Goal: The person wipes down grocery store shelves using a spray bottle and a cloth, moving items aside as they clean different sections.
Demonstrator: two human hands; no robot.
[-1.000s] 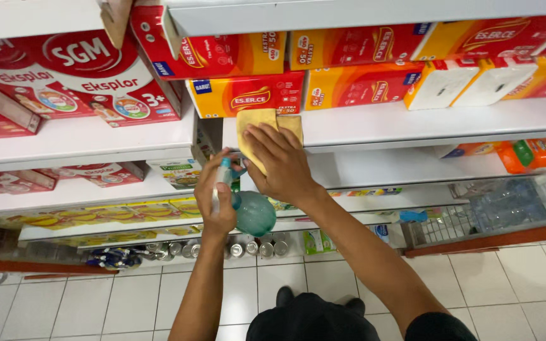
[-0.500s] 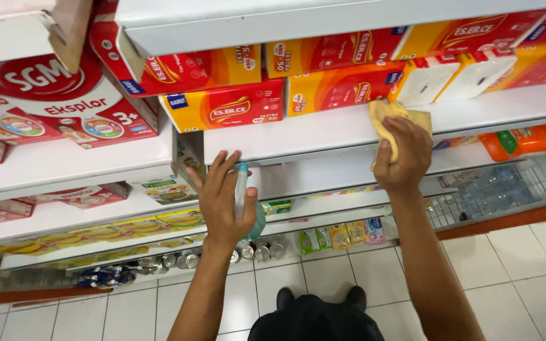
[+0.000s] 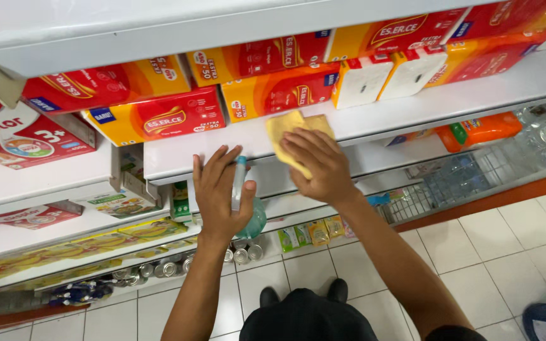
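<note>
The right hand (image 3: pixel 320 167) presses a soft, limp yellow cloth (image 3: pixel 289 129) flat on the white shelf (image 3: pixel 412 110) at twelve o'clock, fingers spread. The left hand (image 3: pixel 219 196) has fingers curled around a light, slippery spray bottle (image 3: pixel 248 211), gripped by its neck.

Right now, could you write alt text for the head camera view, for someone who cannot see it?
A person's right hand presses a yellow cloth on a white shop shelf, while the left hand holds a spray bottle beside it. Red and yellow boxes line the shelf above a tiled floor.
</note>
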